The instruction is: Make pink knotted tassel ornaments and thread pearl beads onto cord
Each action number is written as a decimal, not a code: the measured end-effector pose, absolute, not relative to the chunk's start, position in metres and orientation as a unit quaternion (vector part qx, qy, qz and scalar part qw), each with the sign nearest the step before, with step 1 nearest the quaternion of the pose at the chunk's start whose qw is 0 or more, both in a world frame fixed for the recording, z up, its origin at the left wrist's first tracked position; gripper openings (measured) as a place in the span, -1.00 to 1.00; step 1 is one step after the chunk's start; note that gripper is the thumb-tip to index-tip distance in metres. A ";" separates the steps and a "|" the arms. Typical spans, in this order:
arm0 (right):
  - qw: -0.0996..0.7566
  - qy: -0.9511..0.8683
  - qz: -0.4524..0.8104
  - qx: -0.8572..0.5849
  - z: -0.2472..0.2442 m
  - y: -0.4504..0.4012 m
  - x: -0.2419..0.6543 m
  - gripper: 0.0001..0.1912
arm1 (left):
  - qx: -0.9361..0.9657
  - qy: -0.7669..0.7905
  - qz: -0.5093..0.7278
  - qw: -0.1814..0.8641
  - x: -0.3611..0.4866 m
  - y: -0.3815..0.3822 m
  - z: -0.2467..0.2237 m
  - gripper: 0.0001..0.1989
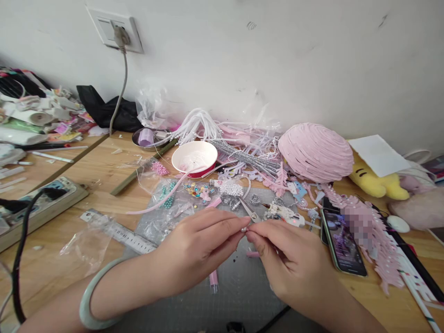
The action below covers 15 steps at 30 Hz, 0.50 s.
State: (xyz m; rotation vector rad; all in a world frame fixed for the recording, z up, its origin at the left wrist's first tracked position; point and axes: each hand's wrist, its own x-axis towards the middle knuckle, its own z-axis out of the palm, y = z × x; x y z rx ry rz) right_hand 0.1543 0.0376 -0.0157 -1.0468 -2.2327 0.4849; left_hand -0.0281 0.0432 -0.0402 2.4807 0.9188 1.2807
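My left hand and my right hand meet above the grey cutting mat. Their fingertips pinch a tiny piece with pearl-like beads; most of it is hidden by the fingers. Just behind the fingertips lie scissors, with the handles hidden. A heap of white pearl beads sits past the scissors. A glue gun with a small red light rests behind my right hand. Under my left hand lies a short pink stick.
A white-and-red bowl, silver pipe cleaners and a large pink ball of strips stand towards the wall. On the right lies a phone by pink trim. A metal ruler and a power strip are on the left.
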 end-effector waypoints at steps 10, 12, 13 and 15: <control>0.290 -0.859 0.162 -0.389 -0.018 0.036 0.158 -0.80 | 0.842 0.314 0.424 0.107 -0.028 0.043 -0.039 -0.78; 0.290 -0.860 0.164 -0.387 -0.017 0.036 0.158 -0.81 | 0.843 0.317 0.422 0.101 -0.028 0.042 -0.039 -0.80; 0.289 -0.860 0.165 -0.386 -0.017 0.036 0.158 -0.82 | 0.844 0.318 0.421 0.098 -0.028 0.042 -0.039 -0.80; 0.284 -0.862 0.165 -0.386 -0.017 0.036 0.158 -0.82 | 0.846 0.318 0.416 0.098 -0.028 0.042 -0.039 -0.80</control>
